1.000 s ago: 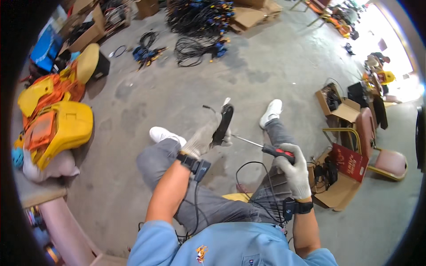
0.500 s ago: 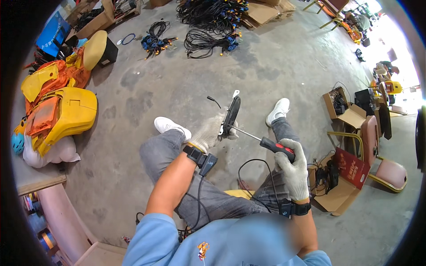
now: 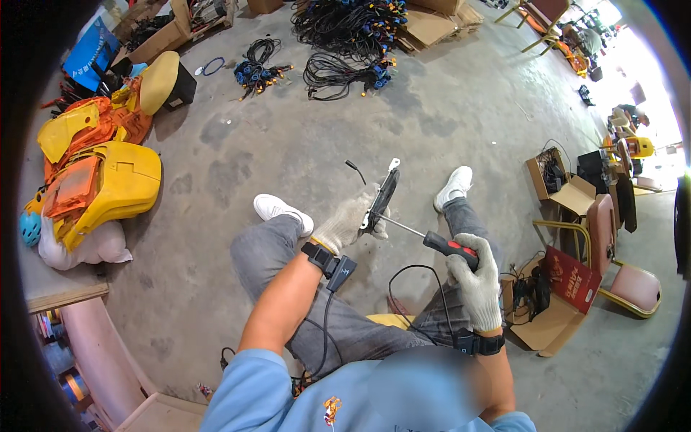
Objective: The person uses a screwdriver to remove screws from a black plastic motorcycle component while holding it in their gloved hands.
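Observation:
My left hand, in a knit glove, grips a long black part with pale metal tabs at its ends. A short black cable with a plug end sticks out beyond that hand. My right hand, also gloved, is closed around the black-and-red handle of a screwdriver. Its metal shaft points left, and the tip meets the lower part of the black piece; the exact contact spot is too small to make out. Both hands are over the floor between my spread legs.
Yellow and orange plastic shells are piled at the left. Black cable bundles lie at the far side. On the right are an open carton, another with black items and a red box, and a chair. Wrist-strap cables loop near my lap.
The black part's upper end leans a little farther to the right. The whole view has shifted slightly. Both hands keep their holds, with the screwdriver tip still at the part.

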Tool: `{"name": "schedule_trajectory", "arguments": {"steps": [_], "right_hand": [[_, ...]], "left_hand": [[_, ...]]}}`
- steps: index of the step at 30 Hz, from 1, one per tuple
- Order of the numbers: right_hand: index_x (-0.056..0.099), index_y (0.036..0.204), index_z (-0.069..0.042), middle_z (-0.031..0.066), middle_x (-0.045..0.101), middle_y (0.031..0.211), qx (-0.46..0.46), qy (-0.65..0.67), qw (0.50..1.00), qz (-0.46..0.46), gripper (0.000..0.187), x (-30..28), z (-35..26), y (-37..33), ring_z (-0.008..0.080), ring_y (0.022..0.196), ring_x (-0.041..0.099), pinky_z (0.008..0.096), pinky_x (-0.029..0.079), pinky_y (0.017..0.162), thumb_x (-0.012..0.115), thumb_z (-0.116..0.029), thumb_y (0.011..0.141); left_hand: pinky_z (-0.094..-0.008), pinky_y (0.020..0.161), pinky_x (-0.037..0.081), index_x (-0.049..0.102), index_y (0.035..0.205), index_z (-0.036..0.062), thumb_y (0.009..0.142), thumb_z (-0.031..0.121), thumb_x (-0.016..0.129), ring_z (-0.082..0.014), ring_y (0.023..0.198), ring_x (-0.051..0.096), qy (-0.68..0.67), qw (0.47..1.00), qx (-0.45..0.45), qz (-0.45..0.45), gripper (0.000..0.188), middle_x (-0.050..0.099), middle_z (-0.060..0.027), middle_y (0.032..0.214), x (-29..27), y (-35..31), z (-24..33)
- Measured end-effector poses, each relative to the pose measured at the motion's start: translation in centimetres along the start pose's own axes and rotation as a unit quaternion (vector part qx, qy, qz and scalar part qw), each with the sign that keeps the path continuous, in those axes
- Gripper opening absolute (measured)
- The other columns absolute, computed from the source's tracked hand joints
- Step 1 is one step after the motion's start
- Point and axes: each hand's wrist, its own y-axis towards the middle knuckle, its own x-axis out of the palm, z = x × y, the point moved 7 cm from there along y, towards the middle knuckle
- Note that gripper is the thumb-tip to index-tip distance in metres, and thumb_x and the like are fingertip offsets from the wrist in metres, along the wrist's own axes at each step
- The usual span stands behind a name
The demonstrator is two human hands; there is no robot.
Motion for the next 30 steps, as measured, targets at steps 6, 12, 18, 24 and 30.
{"name": "schedule_trajectory", "arguments": {"steps": [6, 12, 18, 24, 30], "right_hand": [[0.063, 0.133, -0.002, 0.0028, 0.066, 0.099, 0.010, 0.030, 0.999, 0.002, 0.036, -0.1, 0.0, 0.1, 0.0060, 0.073, 0.059, 0.0245, 0.050, 0.064, 0.071, -0.006, 0.097], [0.058, 0.140, -0.004, 0.0060, 0.067, 0.109, 0.010, 0.006, 1.000, -0.014, 0.047, -0.1, -0.3, -0.1, 0.0093, 0.083, 0.061, 0.0274, 0.054, 0.075, 0.071, -0.008, 0.096], [0.054, 0.144, -0.002, 0.0092, 0.067, 0.116, -0.018, -0.045, 0.998, -0.035, 0.053, -0.2, -0.3, 0.2, 0.0118, 0.088, 0.062, 0.0292, 0.055, 0.083, 0.070, -0.010, 0.095], [0.046, 0.153, 0.004, 0.0143, 0.066, 0.124, 0.023, -0.009, 0.998, -0.052, 0.064, 0.2, 0.5, 0.3, 0.0147, 0.101, 0.065, 0.0305, 0.057, 0.087, 0.072, -0.020, 0.100], [0.049, 0.152, 0.002, 0.0173, 0.066, 0.129, -0.022, -0.049, 0.999, 0.011, 0.062, -1.3, 2.9, 1.2, 0.0192, 0.110, 0.067, 0.0335, 0.056, 0.095, 0.075, -0.022, 0.101]], "left_hand": [[-0.0401, 0.069, 0.068, 0.051, 0.154, 0.0057, 0.117, 0.051, 0.043, -0.0143, 0.066, 0.069, 0.039, 0.998, 0.033, -0.036, 0.059, 0.069, -0.0078, 0.094, 0.7, -0.1, 0.6], [-0.0371, 0.066, 0.066, 0.042, 0.164, 0.0066, 0.117, 0.051, 0.043, -0.0133, 0.066, 0.068, 0.036, 0.998, 0.022, -0.042, 0.065, 0.070, -0.0073, 0.096, 0.3, 0.0, 0.2], [-0.0349, 0.064, 0.066, 0.041, 0.165, 0.0068, 0.117, 0.052, 0.044, -0.0121, 0.066, 0.067, 0.046, 0.998, 0.021, -0.049, 0.066, 0.070, -0.0066, 0.097, 0.8, -0.3, 0.8], [-0.0342, 0.064, 0.065, 0.040, 0.166, 0.0078, 0.117, 0.051, 0.044, -0.0111, 0.065, 0.065, 0.060, 0.997, 0.017, -0.043, 0.066, 0.069, -0.0061, 0.097, 0.7, -0.2, 0.6], [-0.0396, 0.063, 0.064, 0.045, 0.162, 0.0082, 0.117, 0.045, 0.047, -0.0148, 0.063, 0.064, 0.035, 0.998, 0.026, -0.043, 0.058, 0.067, -0.0091, 0.099, 0.6, 0.9, 0.2]]}}
